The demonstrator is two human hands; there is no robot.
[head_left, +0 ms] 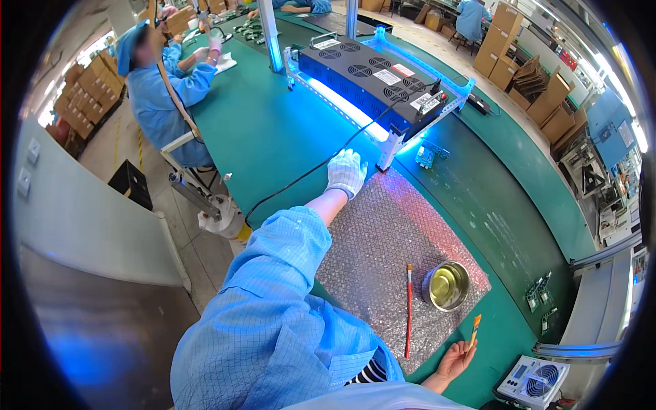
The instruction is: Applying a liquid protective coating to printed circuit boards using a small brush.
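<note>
My left hand [347, 172] wears a white glove and reaches out over the green table, its fingers spread near the corner of a bubble-wrap sheet [369, 253]. No held thing shows in it; what is beneath the palm is hidden. Down at the lower right, my bare right hand [455, 362] grips a small yellow-orange brush [475, 328], tip upward. Between the hands, a metal bowl [465, 285] of yellowish liquid rests on the bubble wrap. Beside the bowl lies a thin red-handled paintbrush [409, 314].
A black fan-cooled lamp unit [369, 65] on a metal frame glows blue just ahead; its black cable [301, 176] crosses the table. Circuit boards lie beyond the frame [427, 156] and at the right [540, 292]. A white fan box [533, 381] stands lower right. A co-worker [160, 96] sits far left.
</note>
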